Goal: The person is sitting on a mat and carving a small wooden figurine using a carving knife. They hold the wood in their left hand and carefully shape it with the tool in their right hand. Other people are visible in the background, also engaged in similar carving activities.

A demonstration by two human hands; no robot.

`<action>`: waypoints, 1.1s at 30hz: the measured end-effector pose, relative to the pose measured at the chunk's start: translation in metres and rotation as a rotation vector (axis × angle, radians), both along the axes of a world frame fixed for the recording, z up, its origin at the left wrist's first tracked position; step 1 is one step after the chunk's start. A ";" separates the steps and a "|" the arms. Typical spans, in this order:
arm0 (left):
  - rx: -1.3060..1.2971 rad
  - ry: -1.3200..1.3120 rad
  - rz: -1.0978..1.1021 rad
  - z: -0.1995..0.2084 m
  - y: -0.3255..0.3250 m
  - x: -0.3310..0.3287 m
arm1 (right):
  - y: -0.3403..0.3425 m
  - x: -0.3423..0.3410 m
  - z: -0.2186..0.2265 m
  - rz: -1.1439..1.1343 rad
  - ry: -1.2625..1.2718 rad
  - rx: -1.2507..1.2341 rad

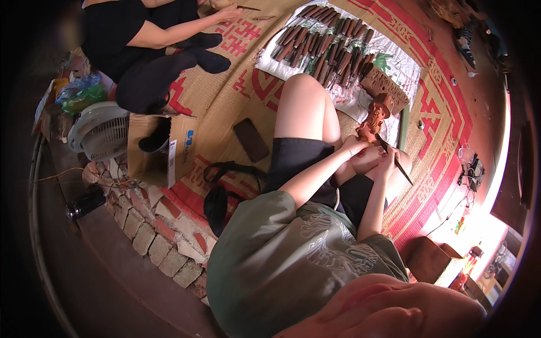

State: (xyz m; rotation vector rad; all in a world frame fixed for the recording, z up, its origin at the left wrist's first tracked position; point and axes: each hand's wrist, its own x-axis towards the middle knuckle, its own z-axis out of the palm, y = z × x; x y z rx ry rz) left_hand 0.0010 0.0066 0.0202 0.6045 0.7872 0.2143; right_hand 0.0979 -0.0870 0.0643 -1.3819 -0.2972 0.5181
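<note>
A reddish-brown carved wooden figure leans over my bent right leg. My left hand is closed round its lower end. Close beside it, my right hand grips a slim dark carving chisel. One end of the chisel points at the base of the figure; the other sticks out past my hand. Its cutting tip is too small to make out. Behind the figure's top stands a brown wooden block with a carved surface.
Several wooden-handled carving tools lie in rows on a white cloth. A phone, a black bag, a cardboard box and a fan are to my left. Another person's hand holds a thin tool at the far left.
</note>
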 end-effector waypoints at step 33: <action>0.094 0.006 -0.079 -0.012 -0.021 -0.013 | -0.018 -0.020 -0.007 0.219 -0.147 -0.053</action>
